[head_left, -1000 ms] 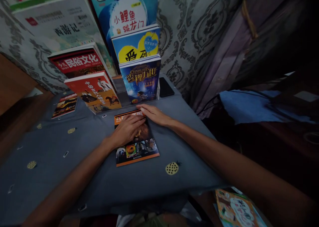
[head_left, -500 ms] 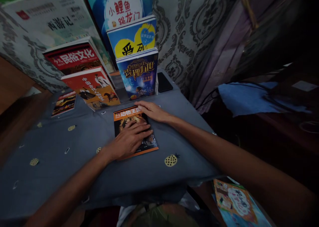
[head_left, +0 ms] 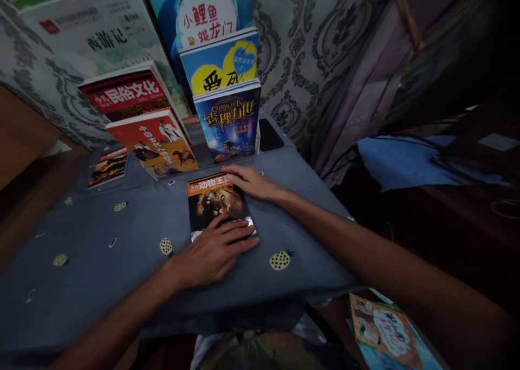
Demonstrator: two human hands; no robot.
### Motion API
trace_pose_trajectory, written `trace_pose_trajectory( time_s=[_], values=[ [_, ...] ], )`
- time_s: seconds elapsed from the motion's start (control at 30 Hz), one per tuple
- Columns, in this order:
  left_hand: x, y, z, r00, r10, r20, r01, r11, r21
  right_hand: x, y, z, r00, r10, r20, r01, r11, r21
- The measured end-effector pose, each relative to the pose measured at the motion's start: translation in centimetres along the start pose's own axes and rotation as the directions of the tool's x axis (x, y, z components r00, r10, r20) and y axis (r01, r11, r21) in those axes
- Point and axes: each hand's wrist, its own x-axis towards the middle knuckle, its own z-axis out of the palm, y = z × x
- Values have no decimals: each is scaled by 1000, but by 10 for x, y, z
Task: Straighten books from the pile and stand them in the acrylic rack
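A book with a lion on its dark cover and an orange title band (head_left: 218, 201) lies flat on the grey-blue tablecloth (head_left: 138, 267). Across its lower edge rests my left hand (head_left: 221, 248), palm down with the fingers stretched out and hiding that part of the cover. My right hand (head_left: 249, 183) lies flat at the book's upper right corner, fingers extended over the edge. Just behind stands a dark blue book (head_left: 229, 123) leaning upright, and left of it an orange-red book (head_left: 152, 145).
More upright books stand behind, among them a yellow and blue one (head_left: 219, 61) and a tall pale green one (head_left: 105, 34). A black phone (head_left: 270, 134) lies by the wall. Left is a small flat book (head_left: 108, 167). Below the table's right edge are picture books (head_left: 385, 326).
My left hand has slid down the cover toward me, uncovering the lion's face. My right hand stays at the upper right corner. The view has shifted slightly.
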Motion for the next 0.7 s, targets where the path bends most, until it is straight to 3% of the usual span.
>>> trace_pose_trajectory(
  time_s=[0.3, 0.53, 0.7],
  values=[
    [0, -12, -5, 999, -46, -11, 45, 998, -52, 0, -1, 1, 1000, 6, 1, -6, 1000, -10],
    [-11, -56, -5, 975, -122, -186, 120, 993, -22, -2, -3, 1, 1000, 8, 11, -8, 1000, -19],
    [-21, -89, -9, 936, -242, -257, 260, 965, 40, -3, -4, 0, 1000, 12, 18, -12, 999, -32]
  ],
)
